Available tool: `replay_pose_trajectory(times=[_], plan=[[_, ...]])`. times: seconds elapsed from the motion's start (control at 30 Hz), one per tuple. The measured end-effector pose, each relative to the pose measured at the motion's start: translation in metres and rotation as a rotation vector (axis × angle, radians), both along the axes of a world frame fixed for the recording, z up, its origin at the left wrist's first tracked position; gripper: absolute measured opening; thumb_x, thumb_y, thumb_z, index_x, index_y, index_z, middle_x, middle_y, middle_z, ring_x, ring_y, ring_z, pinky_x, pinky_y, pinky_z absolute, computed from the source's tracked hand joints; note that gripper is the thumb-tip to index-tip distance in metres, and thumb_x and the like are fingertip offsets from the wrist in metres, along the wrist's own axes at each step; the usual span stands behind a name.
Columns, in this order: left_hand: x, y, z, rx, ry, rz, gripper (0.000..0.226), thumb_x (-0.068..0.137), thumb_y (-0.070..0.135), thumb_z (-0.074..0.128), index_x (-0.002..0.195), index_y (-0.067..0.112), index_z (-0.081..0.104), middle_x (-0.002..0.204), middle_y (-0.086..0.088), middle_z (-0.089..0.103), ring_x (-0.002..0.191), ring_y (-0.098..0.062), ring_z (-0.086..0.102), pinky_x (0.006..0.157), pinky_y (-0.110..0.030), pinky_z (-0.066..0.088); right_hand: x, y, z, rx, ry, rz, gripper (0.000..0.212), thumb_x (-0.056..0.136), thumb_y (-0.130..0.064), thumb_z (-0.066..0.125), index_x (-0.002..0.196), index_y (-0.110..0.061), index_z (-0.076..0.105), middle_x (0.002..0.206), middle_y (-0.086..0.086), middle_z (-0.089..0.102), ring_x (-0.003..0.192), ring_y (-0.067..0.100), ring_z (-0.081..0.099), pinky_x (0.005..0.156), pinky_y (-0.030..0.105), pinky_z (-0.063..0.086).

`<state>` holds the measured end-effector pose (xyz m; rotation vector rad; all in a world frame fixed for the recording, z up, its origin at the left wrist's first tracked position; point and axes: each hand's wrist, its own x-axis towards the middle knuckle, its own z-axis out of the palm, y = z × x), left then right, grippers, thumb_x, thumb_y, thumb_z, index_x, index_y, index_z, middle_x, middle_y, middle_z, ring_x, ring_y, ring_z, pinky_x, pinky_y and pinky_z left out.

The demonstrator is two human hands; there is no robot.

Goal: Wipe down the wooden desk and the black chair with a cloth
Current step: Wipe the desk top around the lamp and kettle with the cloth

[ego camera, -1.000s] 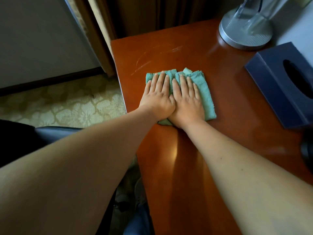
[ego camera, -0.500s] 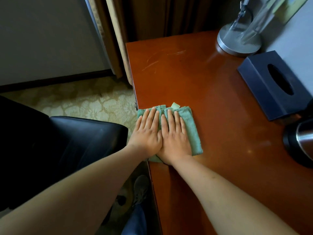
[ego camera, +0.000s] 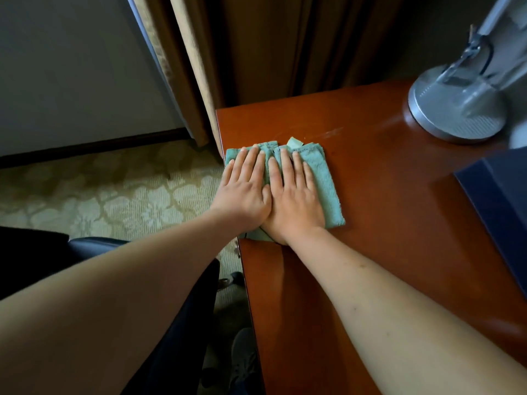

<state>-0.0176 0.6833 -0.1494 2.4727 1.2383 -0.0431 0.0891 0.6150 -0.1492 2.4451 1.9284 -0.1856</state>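
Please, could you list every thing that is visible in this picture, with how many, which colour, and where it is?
cloth: 1, green, folded, flat on the desk near its left edge
desk: 1, reddish-brown wood, right half of view
chair: 1, black, lower left beside the desk
lamp base: 1, silver, round, far right corner of the desk
box: 1, dark blue, right edge of the desk, cut off by the frame
curtain: brown, behind the desk
carpet: beige, flower pattern, left
left hand: flat on the cloth
right hand: flat on the cloth, beside the left hand
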Motion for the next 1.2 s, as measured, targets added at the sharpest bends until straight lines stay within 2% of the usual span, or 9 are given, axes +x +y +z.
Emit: replay_pose_trajectory(times=[0.2,0.33,0.47,0.6,0.73,0.87,1.03,1.2], plan=[[0.028,0.087,0.000,0.011,-0.017,-0.003,0.074,0.094,0.042,0.016,0.162,0.014,0.006,0.170,-0.004,-0.002,0.156,-0.020,-0.009,0.125,-0.037,-0.008,0.026,0.086,-0.003,0.013,-0.009,-0.028,0.075,0.095,-0.048,0.003,0.161,-0.014,0.000,0.169,0.013,-0.004,0.156,0.029,-0.006,0.126,0.047,0.002],[0.042,0.126,-0.002,0.013,-0.018,0.020,0.067,0.103,0.038,0.024,0.163,0.016,0.006,0.170,-0.003,-0.002,0.156,-0.019,-0.009,0.126,-0.038,-0.007,0.039,0.125,-0.006,0.035,-0.012,-0.033,0.070,0.099,-0.045,0.014,0.161,-0.014,0.005,0.169,0.012,0.001,0.156,0.028,-0.003,0.126,0.046,0.003],[0.042,0.127,-0.003,0.017,-0.020,0.021,0.066,0.104,0.037,0.025,0.163,0.016,0.005,0.171,-0.002,-0.003,0.156,-0.019,-0.010,0.126,-0.038,-0.007,0.037,0.125,-0.006,0.034,-0.023,-0.036,0.073,0.096,-0.047,0.009,0.161,-0.014,0.006,0.169,0.011,0.001,0.156,0.028,-0.002,0.126,0.046,0.003],[0.038,0.115,-0.001,-0.008,-0.016,0.066,0.067,0.103,0.035,0.025,0.163,0.015,0.001,0.170,-0.003,-0.008,0.156,-0.020,-0.013,0.126,-0.039,-0.008,0.034,0.117,-0.003,0.039,0.000,-0.021,0.083,0.086,-0.050,-0.004,0.161,-0.016,0.009,0.169,0.011,0.002,0.156,0.028,-0.001,0.126,0.045,0.005],[0.022,0.074,0.000,-0.016,-0.024,0.128,0.068,0.103,0.033,0.025,0.162,0.012,-0.001,0.170,-0.006,-0.011,0.155,-0.022,-0.015,0.126,-0.041,-0.009,0.020,0.082,-0.005,0.034,0.009,0.033,0.084,0.086,-0.053,0.000,0.161,-0.017,0.008,0.169,0.009,0.001,0.156,0.026,-0.001,0.126,0.045,0.005],[0.004,0.017,0.004,-0.051,0.001,0.123,0.068,0.104,0.033,0.023,0.161,0.011,-0.004,0.169,-0.006,-0.015,0.155,-0.022,-0.018,0.126,-0.041,-0.010,0.002,0.025,-0.008,0.015,-0.002,0.029,0.074,0.097,-0.050,0.019,0.161,-0.016,0.004,0.169,0.010,-0.003,0.156,0.027,-0.004,0.126,0.046,0.005],[-0.015,-0.076,0.004,-0.043,0.021,0.059,0.067,0.104,0.036,0.018,0.161,0.012,-0.007,0.168,-0.006,-0.018,0.153,-0.020,-0.023,0.125,-0.040,-0.013,-0.021,-0.074,-0.006,0.033,0.015,-0.032,0.075,0.093,-0.047,0.006,0.161,-0.016,0.009,0.169,0.010,0.001,0.156,0.027,-0.002,0.126,0.046,0.008],[-0.023,-0.156,0.007,-0.030,0.019,-0.053,0.072,0.098,0.039,0.013,0.161,0.012,-0.007,0.168,-0.007,-0.017,0.153,-0.022,-0.022,0.122,-0.038,-0.017,-0.037,-0.165,-0.010,0.064,0.032,-0.154,0.066,0.102,-0.042,0.021,0.162,-0.016,0.010,0.169,0.009,0.004,0.156,0.025,0.001,0.126,0.046,0.011]])
